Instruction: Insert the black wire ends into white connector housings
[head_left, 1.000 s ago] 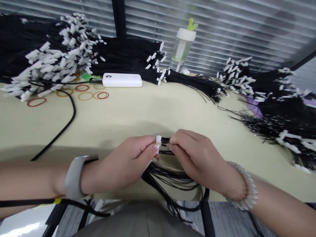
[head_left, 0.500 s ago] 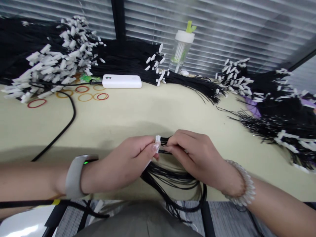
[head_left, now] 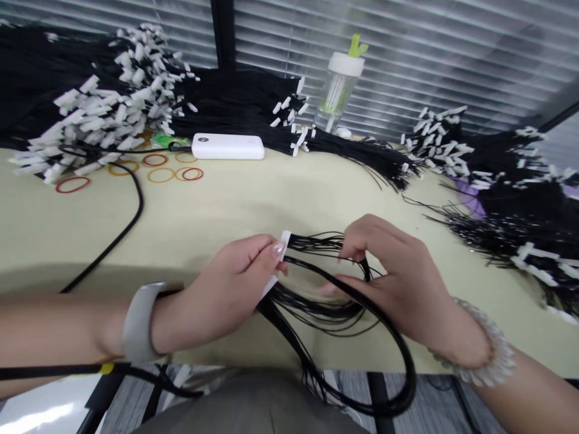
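Observation:
My left hand is closed, pinching a white connector between thumb and fingers. A second white connector piece shows below the thumb, partly hidden by the hand. Thin black wires run rightward from the upper connector. A thicker loop of black wires bends round past the table's front edge. Around these wires, my right hand has its thumb and fingers spread apart. Some strands pass between or behind its fingers, but I see no firm grip on them.
Piles of black wires with white connectors lie at the back left, and more wires at the right. A white power bank, rubber bands and a clear bottle stand or lie toward the back. A black cable crosses the left side.
My right hand has let go of the wires near the connector and moved right, its fingers parting. The wire loop has swung out wider to the right. My left hand keeps its pinch.

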### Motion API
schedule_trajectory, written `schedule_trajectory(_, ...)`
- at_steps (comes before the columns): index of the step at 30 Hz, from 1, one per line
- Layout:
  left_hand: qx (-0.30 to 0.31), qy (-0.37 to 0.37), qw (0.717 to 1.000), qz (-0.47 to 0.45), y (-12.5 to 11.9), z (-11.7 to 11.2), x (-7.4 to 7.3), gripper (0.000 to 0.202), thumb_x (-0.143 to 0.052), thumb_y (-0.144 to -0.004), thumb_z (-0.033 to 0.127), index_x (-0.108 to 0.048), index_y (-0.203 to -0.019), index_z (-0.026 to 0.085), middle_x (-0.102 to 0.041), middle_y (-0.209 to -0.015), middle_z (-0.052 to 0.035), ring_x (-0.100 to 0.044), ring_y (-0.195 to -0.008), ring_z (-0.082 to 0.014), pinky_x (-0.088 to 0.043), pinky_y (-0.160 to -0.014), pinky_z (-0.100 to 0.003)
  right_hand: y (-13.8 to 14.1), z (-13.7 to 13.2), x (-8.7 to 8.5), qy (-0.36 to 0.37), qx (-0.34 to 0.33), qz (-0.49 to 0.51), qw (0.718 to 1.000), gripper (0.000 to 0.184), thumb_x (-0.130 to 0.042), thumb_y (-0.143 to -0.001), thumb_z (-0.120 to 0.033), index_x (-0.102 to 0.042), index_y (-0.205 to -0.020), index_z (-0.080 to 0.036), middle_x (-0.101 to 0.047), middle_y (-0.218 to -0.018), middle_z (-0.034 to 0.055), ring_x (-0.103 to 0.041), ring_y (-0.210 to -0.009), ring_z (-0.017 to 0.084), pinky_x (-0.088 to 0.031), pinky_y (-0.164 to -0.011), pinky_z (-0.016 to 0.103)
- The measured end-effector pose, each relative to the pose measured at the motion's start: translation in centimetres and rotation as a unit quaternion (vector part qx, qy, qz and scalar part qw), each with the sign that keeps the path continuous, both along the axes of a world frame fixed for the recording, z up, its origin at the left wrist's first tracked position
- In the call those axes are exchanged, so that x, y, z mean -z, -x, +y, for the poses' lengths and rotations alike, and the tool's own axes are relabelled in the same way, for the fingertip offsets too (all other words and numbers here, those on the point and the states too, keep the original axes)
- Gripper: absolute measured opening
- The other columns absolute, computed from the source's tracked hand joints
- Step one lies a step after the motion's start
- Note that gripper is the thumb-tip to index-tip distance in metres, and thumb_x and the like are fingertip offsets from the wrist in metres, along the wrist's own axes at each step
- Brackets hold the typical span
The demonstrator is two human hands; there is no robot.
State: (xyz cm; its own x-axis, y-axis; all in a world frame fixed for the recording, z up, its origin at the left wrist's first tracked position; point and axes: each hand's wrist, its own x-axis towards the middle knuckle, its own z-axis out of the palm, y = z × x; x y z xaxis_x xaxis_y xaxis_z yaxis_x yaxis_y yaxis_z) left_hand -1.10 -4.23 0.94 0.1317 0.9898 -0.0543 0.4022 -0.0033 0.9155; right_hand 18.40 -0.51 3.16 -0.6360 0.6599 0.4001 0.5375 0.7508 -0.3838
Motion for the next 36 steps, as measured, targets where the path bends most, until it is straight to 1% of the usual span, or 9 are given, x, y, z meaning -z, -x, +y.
schedule_trajectory(9, -0.032, 0.048, 0.998, -0.035, 0.0, 0.1, 0.2, 0.034, -0.032, -0.084, 0.044, -0.048, -0.068, 0.018, -0.042, -0.056, 0.0048, -0.040, -0.047, -0.0076, -0.032, -0.043, -0.018, -0.9, -1.4, -1.0, -0.209, 0.106, 0.044, 0.971, 0.030, -0.070, -0.060, -0.029, -0.045, -0.074, -0.020, -0.046, -0.079, 0.0054, -0.047, -0.072, 0.016, -0.039, -0.065, 0.032)
schedule_trajectory(12, -0.033, 0.057, 0.997, -0.039, -0.1, 0.1, 0.2, 0.034, -0.033, -0.083, 0.045, -0.048, -0.068, 0.018, -0.041, -0.054, 0.0055, -0.037, -0.044, -0.0068, -0.030, -0.040, -0.017, -1.2, -1.6, -1.2, -0.242, 0.122, 0.029, 0.962, 0.030, -0.069, -0.061, -0.032, -0.043, -0.068, -0.020, -0.046, -0.069, 0.0030, -0.045, -0.064, 0.013, -0.037, -0.056, 0.028)
schedule_trajectory(14, -0.036, 0.046, 0.998, -0.030, -0.1, 0.1, 0.1, 0.035, -0.034, -0.083, 0.044, -0.048, -0.067, 0.018, -0.042, -0.053, 0.0054, -0.037, -0.045, -0.0067, -0.031, -0.041, -0.017, -1.3, -1.9, -1.3, -0.182, 0.114, 0.000, 0.977, 0.031, -0.067, -0.064, -0.035, -0.040, -0.063, -0.019, -0.041, -0.055, -0.0012, -0.038, -0.050, 0.008, -0.031, -0.045, 0.024)
schedule_trajectory(17, -0.049, 0.022, 0.999, -0.009, -0.1, 0.2, 0.0, 0.035, -0.036, -0.083, 0.043, -0.049, -0.063, 0.017, -0.047, -0.056, 0.0045, -0.041, -0.051, -0.0071, -0.033, -0.047, -0.016, -1.2, -2.2, -1.5, 0.007, 0.084, -0.041, 0.996, 0.032, -0.063, -0.068, -0.038, -0.037, -0.062, -0.019, -0.033, -0.045, -0.0054, -0.026, -0.040, 0.005, -0.022, -0.036, 0.020)
schedule_trajectory(19, -0.057, 0.030, 0.998, -0.019, -0.1, 0.2, 0.0, 0.036, -0.035, -0.083, 0.044, -0.048, -0.063, 0.017, -0.046, -0.056, 0.0047, -0.041, -0.050, -0.0069, -0.033, -0.046, -0.016, -1.0, -2.2, -1.4, 0.144, 0.058, 0.011, 0.988, 0.029, -0.062, -0.069, -0.037, -0.039, -0.076, -0.020, -0.041, -0.052, -0.0054, -0.034, -0.043, 0.005, -0.028, -0.036, 0.017)
schedule_trajectory(23, -0.070, 0.054, 0.994, -0.071, 0.0, 0.3, 0.5, 0.036, -0.033, -0.083, 0.047, -0.047, -0.066, 0.018, -0.041, -0.053, 0.0055, -0.035, -0.045, -0.0063, -0.030, -0.041, -0.016, -1.0, -1.9, -1.1, 0.342, 0.006, 0.231, 0.911, 0.039, -0.056, -0.074, -0.039, -0.028, -0.099, -0.025, -0.046, -0.070, -0.0042, -0.046, -0.049, 0.006, -0.040, -0.041, 0.016)
schedule_trajectory(26, -0.079, 0.050, 0.992, -0.081, 0.0, 0.3, 0.7, 0.036, -0.033, -0.083, 0.047, -0.046, -0.066, 0.018, -0.041, -0.055, 0.0049, -0.036, -0.046, -0.0069, -0.030, -0.040, -0.016, -1.3, -1.7, -0.8, 0.473, -0.040, 0.150, 0.867, 0.018, -0.038, -0.085, -0.036, -0.041, -0.081, -0.019, -0.043, -0.056, -0.0046, -0.044, -0.042, 0.005, -0.036, -0.037, 0.015)
schedule_trajectory(29, -0.068, 0.042, 0.994, -0.068, 0.0, 0.3, 0.6, 0.035, -0.033, -0.084, 0.045, -0.045, -0.065, 0.018, -0.041, -0.055, 0.0051, -0.035, -0.046, -0.0070, -0.030, -0.041, -0.017, -0.9, -1.9, -0.3, 0.474, -0.081, -0.012, 0.877, 0.029, -0.036, -0.086, -0.033, -0.046, -0.065, -0.015, -0.045, -0.050, -0.0034, -0.044, -0.044, 0.004, -0.033, -0.040, 0.013)
schedule_trajectory(36, -0.037, -0.037, 0.999, 0.015, -0.1, 0.3, 0.2, 0.032, -0.031, -0.086, 0.037, -0.043, -0.063, 0.017, -0.045, -0.059, 0.0043, -0.042, -0.055, -0.0086, -0.032, -0.051, -0.019, 1.8, -2.2, 1.1, 0.258, -0.085, -0.120, 0.955, 0.027, -0.036, -0.084, -0.025, -0.042, -0.060, -0.015, -0.036, -0.051, -0.0052, -0.029, -0.048, 0.003, -0.023, -0.046, 0.016)
